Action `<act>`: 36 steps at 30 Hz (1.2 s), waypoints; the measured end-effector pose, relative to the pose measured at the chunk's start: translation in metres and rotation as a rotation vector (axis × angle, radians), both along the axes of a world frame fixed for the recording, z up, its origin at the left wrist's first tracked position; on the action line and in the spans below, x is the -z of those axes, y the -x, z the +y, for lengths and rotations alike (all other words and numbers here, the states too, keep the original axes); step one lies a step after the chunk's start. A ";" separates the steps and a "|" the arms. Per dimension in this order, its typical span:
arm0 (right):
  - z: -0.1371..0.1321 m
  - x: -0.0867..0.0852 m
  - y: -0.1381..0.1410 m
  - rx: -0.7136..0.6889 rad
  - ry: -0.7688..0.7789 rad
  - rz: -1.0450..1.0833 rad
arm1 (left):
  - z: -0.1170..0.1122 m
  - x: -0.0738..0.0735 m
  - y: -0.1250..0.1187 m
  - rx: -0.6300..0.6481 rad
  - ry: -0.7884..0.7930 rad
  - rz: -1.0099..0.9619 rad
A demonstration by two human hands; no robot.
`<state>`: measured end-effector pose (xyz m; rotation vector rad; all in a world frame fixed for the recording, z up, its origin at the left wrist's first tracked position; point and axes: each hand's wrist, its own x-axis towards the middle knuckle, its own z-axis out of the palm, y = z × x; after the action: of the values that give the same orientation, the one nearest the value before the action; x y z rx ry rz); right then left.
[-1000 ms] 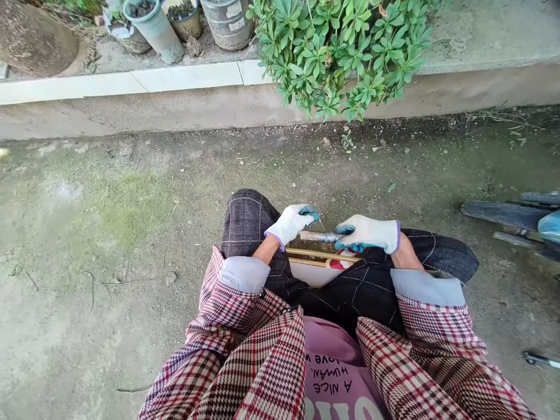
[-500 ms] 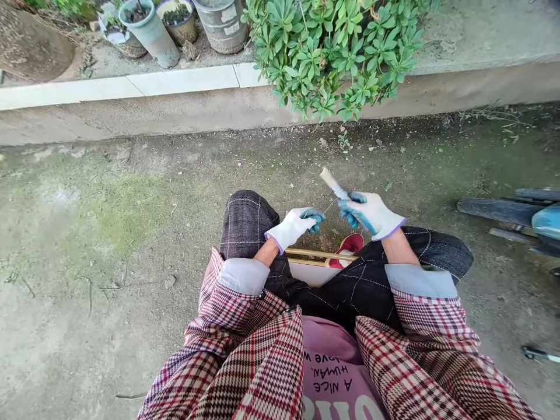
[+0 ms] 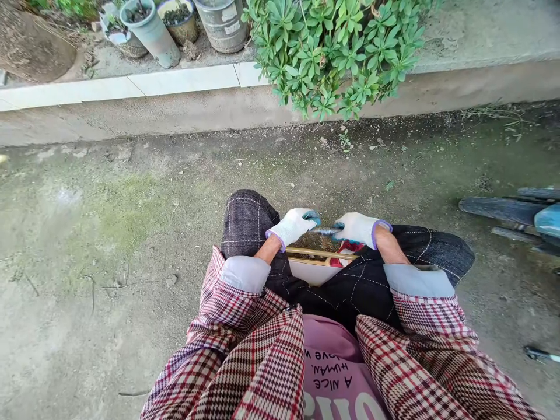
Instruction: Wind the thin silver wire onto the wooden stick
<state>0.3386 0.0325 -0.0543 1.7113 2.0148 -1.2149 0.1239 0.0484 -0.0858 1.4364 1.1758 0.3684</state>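
Observation:
My left hand (image 3: 298, 225), in a white glove with blue-coated fingers, is closed at the left end of a stick wound with thin silvery wire (image 3: 325, 231). Earlier a strand ran to these fingers; now the strand itself is too fine to see. My right hand (image 3: 356, 227), gloved the same way, is closed round the right end of the stick. The stick lies roughly level between the two hands, above the gap between my knees. Its pale end is hidden or blurred.
Below my hands are a pale seat edge with wooden bars (image 3: 312, 254) and a red shoe (image 3: 343, 255). Ahead, a low ledge (image 3: 188, 79) carries plant pots (image 3: 151, 32) and a leafy bush (image 3: 332, 52). A blue-and-grey object (image 3: 516, 213) stands at the right.
My right hand has come down and tipped the wire-wound stick from slanting upward to about level, its free end now by my left hand. My left hand has hardly moved.

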 end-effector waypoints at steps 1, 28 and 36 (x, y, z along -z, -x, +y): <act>0.004 0.001 0.000 0.013 -0.015 -0.042 | -0.002 -0.002 -0.003 -0.003 0.022 0.013; -0.011 -0.029 -0.009 0.034 0.351 0.432 | 0.002 -0.011 0.006 0.182 -0.002 -0.050; 0.007 0.002 -0.001 0.015 -0.007 -0.149 | -0.002 -0.009 0.003 0.244 -0.257 0.289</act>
<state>0.3397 0.0396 -0.0566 1.7665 1.9255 -1.0525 0.1212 0.0467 -0.0772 1.8839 1.1929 0.1467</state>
